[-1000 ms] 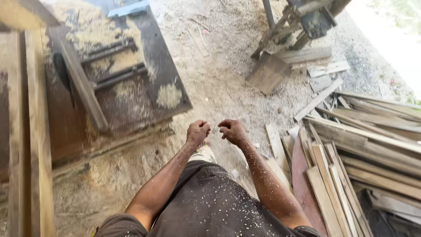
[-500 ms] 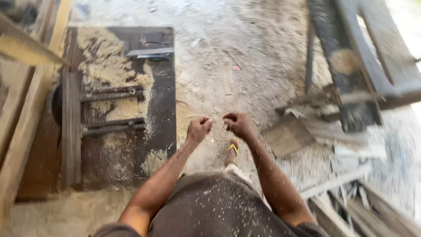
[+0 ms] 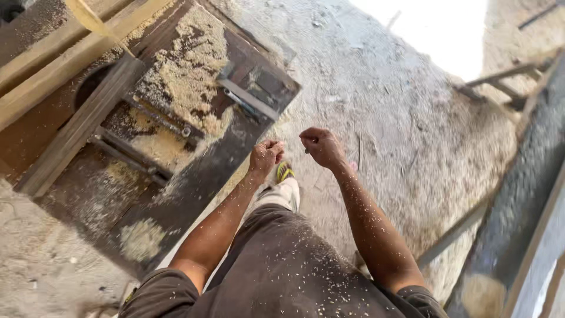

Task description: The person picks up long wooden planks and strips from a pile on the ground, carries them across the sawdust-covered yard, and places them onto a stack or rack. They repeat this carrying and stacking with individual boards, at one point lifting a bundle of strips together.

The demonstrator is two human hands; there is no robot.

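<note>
left hand (image 3: pixel 266 155) fist closed, contents can't tell | right hand (image 3: pixel 321 146) fist closed, maybe pinching something small | dusty saw table (image 3: pixel 194 176) just left of fingers | step: walking, fists raised | next: likely steady footing on sawdust floor (image 3: pixel 400 135)

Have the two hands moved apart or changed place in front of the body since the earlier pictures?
No. The left hand and right hand stay fisted, close together before the dark shirt; only the camera turned over the sawdust-covered machine table.

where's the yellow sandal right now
In the head view the yellow sandal is on the sawdust-covered floor near centre, just below the closed left hand and beside the dark machine table.
</note>
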